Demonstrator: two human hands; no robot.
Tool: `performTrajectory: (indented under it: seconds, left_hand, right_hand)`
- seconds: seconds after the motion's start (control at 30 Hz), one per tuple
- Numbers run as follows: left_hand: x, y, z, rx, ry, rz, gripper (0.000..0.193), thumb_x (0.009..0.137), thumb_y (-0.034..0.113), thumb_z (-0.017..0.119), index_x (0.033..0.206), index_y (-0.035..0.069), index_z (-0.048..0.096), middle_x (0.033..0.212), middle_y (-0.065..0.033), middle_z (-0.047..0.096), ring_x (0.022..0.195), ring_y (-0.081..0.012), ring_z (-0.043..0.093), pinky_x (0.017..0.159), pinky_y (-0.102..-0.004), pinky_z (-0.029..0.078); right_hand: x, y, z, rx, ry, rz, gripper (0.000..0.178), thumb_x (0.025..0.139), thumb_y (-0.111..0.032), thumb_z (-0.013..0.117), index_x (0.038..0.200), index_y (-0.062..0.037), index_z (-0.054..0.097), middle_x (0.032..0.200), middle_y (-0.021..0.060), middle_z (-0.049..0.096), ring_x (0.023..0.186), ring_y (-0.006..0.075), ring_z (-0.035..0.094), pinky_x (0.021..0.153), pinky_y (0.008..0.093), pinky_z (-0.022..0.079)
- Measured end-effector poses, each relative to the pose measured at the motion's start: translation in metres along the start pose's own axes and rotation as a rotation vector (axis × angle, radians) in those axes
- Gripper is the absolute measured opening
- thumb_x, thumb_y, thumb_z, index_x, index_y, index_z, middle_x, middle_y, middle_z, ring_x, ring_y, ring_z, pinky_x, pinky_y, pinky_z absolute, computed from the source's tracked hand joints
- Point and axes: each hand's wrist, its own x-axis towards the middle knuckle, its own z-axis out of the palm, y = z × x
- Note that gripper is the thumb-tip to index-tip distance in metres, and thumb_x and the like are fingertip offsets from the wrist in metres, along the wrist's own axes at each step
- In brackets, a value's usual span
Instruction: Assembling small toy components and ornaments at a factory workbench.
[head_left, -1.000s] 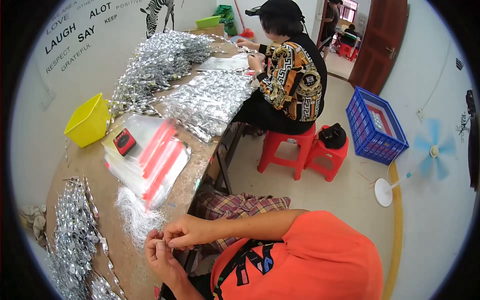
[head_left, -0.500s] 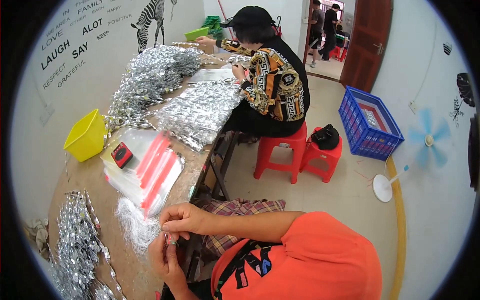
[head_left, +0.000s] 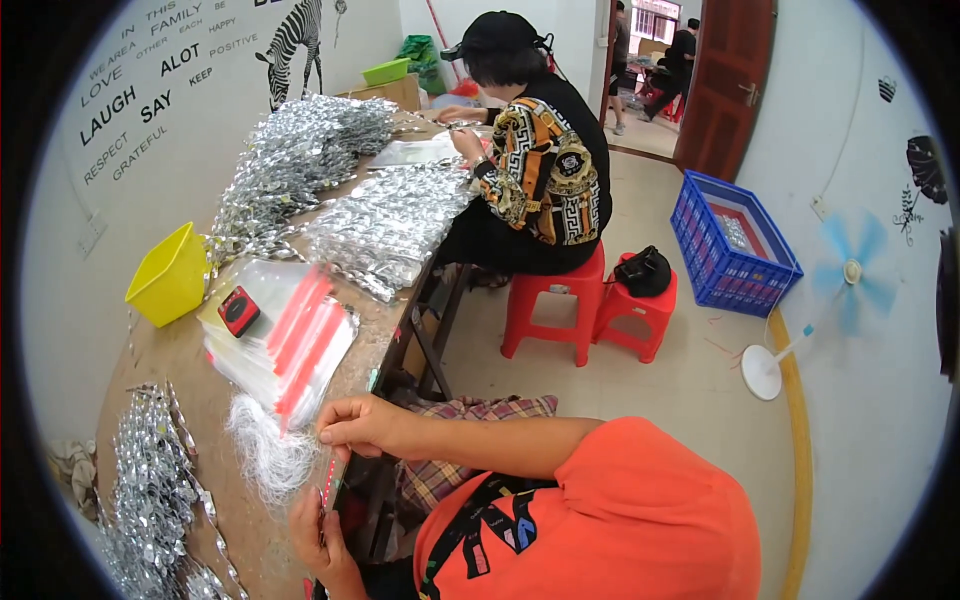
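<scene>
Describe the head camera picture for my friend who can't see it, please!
A person's right hand and left hand hold a thin red-and-white strip between them at a brown table. White threads, clear bags with red bands and silvery strands lie on it. Further along, another person sits on a red stool.

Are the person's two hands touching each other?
No, the right hand is apart from the left hand, with a thin reddish strand between them.

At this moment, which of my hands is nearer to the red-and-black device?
Right: your right hand is below and right of the red-and-black device in the picture; your left hand is farther down.
</scene>
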Motion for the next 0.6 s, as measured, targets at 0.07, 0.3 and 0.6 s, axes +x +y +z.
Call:
performTrajectory:
  seconds: [0.07, 0.3, 0.6]
  left_hand:
    - [-0.009, -0.016, -0.008, 0.036, -0.019, -0.05, 0.031, 0.081, -0.005, 0.052, 0.111, -0.002, 0.057, 0.101, -0.0111, 0.057, 0.09, -0.0207, 0.055, 0.082, -0.0303, 0.042]
    - [-0.029, -0.02, -0.021, -0.02, 0.052, -0.31, 0.031, 0.08, -0.002, 0.056, 0.11, 0.001, 0.059, 0.106, -0.0102, 0.059, 0.097, -0.0185, 0.055, 0.084, -0.0273, 0.042]
    - [-0.065, -0.004, -0.042, -0.008, 0.25, -0.55, 0.033, 0.078, -0.001, 0.059, 0.111, 0.002, 0.059, 0.099, -0.0065, 0.058, 0.084, -0.0124, 0.052, 0.072, -0.0223, 0.041]
  right_hand:
    - [0.006, 0.012, -0.005, 0.065, -0.002, 0.058, 0.009, 0.085, -0.018, 0.058, 0.085, -0.0085, 0.057, 0.066, 0.0003, 0.057, 0.043, 0.0021, 0.038, 0.038, 0.0165, 0.027]
    - [0.028, 0.037, 0.005, 0.272, 0.048, 0.232, 0.008, 0.085, -0.013, 0.058, 0.09, -0.0087, 0.055, 0.071, -0.0012, 0.055, 0.055, 0.0058, 0.05, 0.055, 0.0195, 0.045]
    - [0.062, 0.071, 0.032, 0.355, -0.193, 0.521, 0.003, 0.088, -0.013, 0.053, 0.086, -0.0101, 0.052, 0.067, -0.002, 0.055, 0.037, 0.0019, 0.025, 0.051, 0.0176, 0.03]
